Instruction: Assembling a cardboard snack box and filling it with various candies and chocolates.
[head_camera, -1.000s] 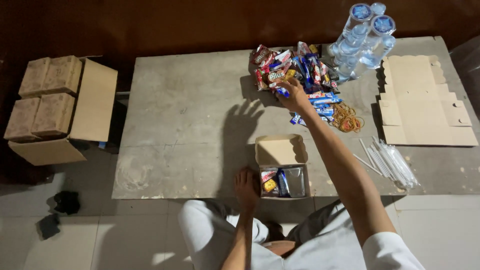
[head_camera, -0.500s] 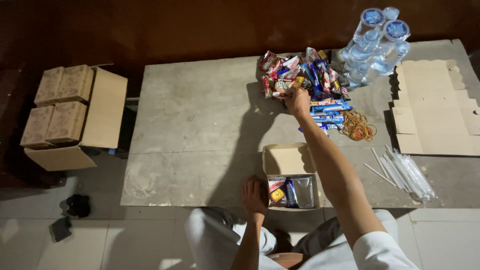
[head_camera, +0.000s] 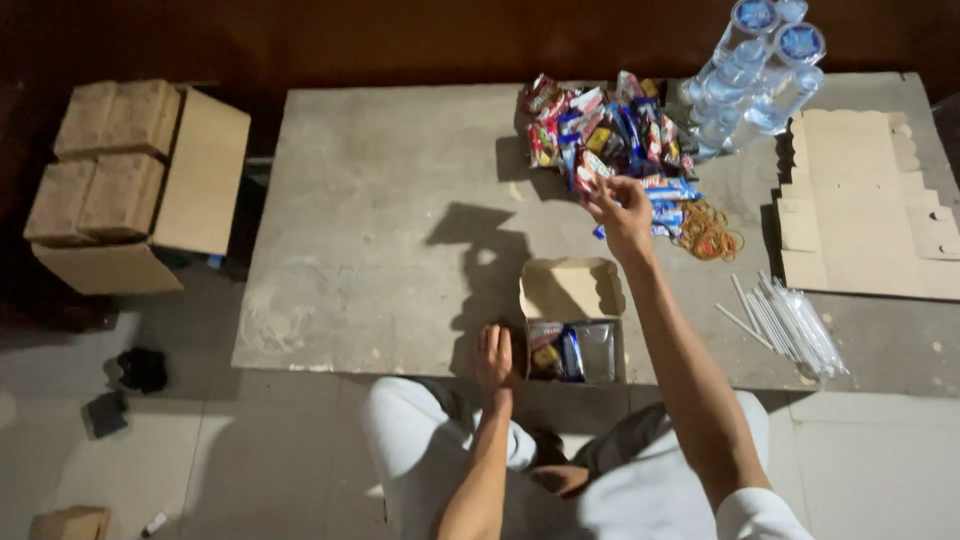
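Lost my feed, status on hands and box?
Left hand on open box. Right hand picking from snack pile. Nothing between.

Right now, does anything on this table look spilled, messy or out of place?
Nothing looks damaged or spilled. The snack packets lie in a loose heap where the right hand reaches, with rubber bands scattered beside them. The left hand steadies the small open box. Straws lie bundled near the table's edge.

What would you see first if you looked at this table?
The bright heap of snack packets at the table's far edge jumps out first, with the right hand reaching into it. Next, the small open box at the near edge, already holding packets, with the left hand resting against its side. Clear water bottles stand beside the heap.
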